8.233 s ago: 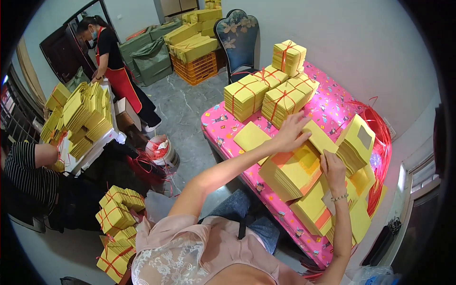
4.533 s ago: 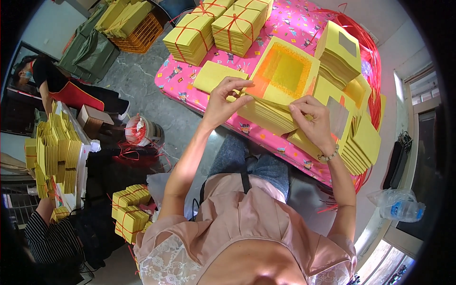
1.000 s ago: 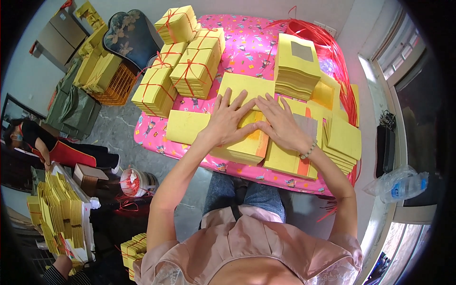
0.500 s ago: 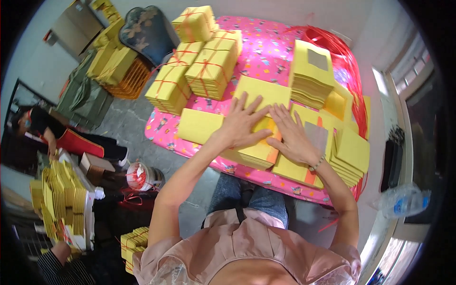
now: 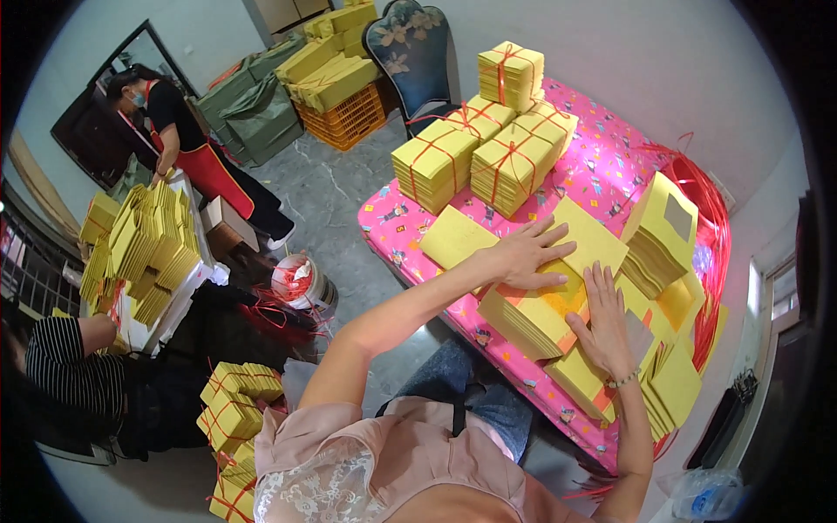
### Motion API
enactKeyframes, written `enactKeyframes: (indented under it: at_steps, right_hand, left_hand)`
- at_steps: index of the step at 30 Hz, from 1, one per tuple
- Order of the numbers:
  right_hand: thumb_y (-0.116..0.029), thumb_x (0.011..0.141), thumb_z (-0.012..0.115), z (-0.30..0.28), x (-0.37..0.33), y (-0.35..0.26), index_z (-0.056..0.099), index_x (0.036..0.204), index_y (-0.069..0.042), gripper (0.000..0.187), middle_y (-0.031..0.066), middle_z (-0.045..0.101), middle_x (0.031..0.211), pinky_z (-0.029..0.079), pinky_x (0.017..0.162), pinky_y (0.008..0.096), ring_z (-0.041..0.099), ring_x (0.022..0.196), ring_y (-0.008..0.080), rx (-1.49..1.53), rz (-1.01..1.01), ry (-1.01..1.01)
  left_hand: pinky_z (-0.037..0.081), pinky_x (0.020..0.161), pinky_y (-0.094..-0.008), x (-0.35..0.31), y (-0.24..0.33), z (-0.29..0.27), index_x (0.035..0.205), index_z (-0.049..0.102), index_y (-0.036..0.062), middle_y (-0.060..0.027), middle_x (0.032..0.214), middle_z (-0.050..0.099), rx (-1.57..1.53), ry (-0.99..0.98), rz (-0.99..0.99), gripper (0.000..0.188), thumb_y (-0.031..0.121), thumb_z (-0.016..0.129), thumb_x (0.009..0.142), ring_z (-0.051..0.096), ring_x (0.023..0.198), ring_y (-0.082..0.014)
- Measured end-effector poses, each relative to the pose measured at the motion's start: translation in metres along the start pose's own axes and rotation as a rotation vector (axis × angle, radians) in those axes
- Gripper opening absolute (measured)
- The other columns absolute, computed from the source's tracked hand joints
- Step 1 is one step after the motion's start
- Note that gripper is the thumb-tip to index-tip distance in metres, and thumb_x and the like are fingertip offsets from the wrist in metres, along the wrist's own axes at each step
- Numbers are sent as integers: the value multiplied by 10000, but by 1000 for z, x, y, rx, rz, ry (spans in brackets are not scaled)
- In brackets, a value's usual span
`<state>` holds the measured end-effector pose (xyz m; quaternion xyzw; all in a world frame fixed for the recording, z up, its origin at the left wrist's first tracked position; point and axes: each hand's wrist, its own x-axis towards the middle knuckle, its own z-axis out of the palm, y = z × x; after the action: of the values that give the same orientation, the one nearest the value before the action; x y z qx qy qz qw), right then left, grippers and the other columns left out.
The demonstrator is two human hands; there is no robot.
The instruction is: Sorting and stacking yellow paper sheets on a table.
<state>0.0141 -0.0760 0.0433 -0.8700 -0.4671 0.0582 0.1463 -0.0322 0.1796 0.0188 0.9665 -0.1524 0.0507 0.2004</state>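
My left hand (image 5: 532, 254) lies flat with its fingers spread on a stack of yellow paper (image 5: 523, 322) at the near side of the table. Next to it, my right hand (image 5: 603, 331) presses flat on the same stack's right edge, fingers stretched out, with a beaded bracelet at the wrist. An orange strip shows on the paper between the hands. Beyond them a yellow pile (image 5: 591, 237) reaches out, and another low yellow pile (image 5: 453, 237) lies to the left. More yellow stacks (image 5: 660, 228) stand to the right, one bearing a grey rectangle.
Red-tied yellow bundles (image 5: 514, 166) stand at the pink table's (image 5: 602, 148) far left. Red plastic strips (image 5: 711, 218) hang along its right side. On the left, a person in a red apron (image 5: 209, 179) and one in striped sleeves (image 5: 74, 366) are beside another paper-laden table (image 5: 187, 288). A bucket (image 5: 305, 283) stands between.
My view has swung left, so the table sits further right and more of the room shows. Both hands stay flat on the yellow stack.
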Motion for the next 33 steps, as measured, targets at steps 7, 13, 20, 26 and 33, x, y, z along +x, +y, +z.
enactKeyframes:
  at_steps: [7,13,20,26,33]
  right_hand:
    - [-499,954,542,-4,0,3,210,1573,-60,828,151,141,1653,106,1208,560,74,1532,339,26,22,-46]
    - [-426,979,533,-7,4,3,321,1525,-58,692,162,266,1608,147,1196,553,187,1505,332,12,16,5]
    - [-170,882,693,-3,32,8,612,1174,-24,336,140,639,1115,459,914,434,606,1013,331,-71,-99,393]
    - [-145,886,689,6,45,36,655,1053,-23,209,106,618,833,499,645,384,623,731,275,-295,-306,585]
    - [-138,898,673,-3,35,-6,665,1032,-22,177,95,612,768,505,630,370,620,694,264,-324,-293,682]
  left_hand:
    - [85,1223,-535,-2,-1,-2,1569,279,190,-175,1640,154,2,-53,-56,753,653,337,978,86,1517,-393]
    - [90,1228,-513,0,-11,4,1579,247,180,-183,1649,92,-142,-48,-28,710,604,328,1016,18,1516,-413]
    - [132,1227,-456,6,-29,0,1544,323,90,-194,1635,165,-587,26,-21,644,505,363,1053,80,1526,-346]
    - [346,1131,-411,8,-10,-10,1375,530,23,-195,1395,522,-547,569,-64,477,360,481,1040,458,1331,-328]
    - [515,766,-429,-14,34,-41,1476,311,-2,-222,1022,624,-570,497,-596,866,488,691,872,652,860,-322]
